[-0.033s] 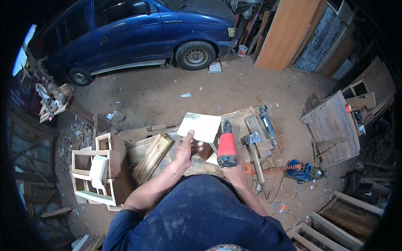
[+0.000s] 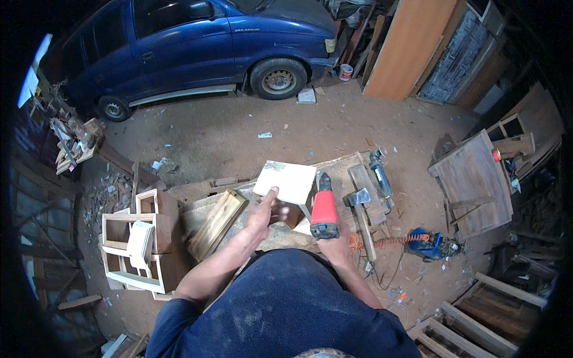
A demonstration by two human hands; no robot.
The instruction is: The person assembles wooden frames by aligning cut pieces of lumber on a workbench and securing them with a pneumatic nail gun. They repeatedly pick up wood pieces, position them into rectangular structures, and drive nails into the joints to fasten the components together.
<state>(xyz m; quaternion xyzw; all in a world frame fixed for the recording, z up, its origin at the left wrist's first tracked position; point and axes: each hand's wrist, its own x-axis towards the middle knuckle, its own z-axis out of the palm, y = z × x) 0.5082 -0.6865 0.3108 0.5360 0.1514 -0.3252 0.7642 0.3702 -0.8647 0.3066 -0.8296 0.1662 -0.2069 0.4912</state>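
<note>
My left hand [image 2: 262,213] grips the near edge of a pale square wooden board [image 2: 287,181] that rests on the low workbench [image 2: 340,167] in front of me. Just to its right, my right hand [image 2: 338,241] holds a red power tool [image 2: 325,209] by its handle, nose pointing away from me along the board's right side. The tool's tip is close to the board; whether it touches is unclear. My dark blue shirt hides the bench's near edge.
A hammer [image 2: 359,201] and a grey grinder [image 2: 379,173] lie right of the tool. A blue machine [image 2: 427,244] with an orange coiled cord sits on the dirt. Wooden frames [image 2: 134,241] stand left, a slatted plank [image 2: 218,221] beside them, a wooden panel [image 2: 474,182] right, a blue car [image 2: 191,42] beyond.
</note>
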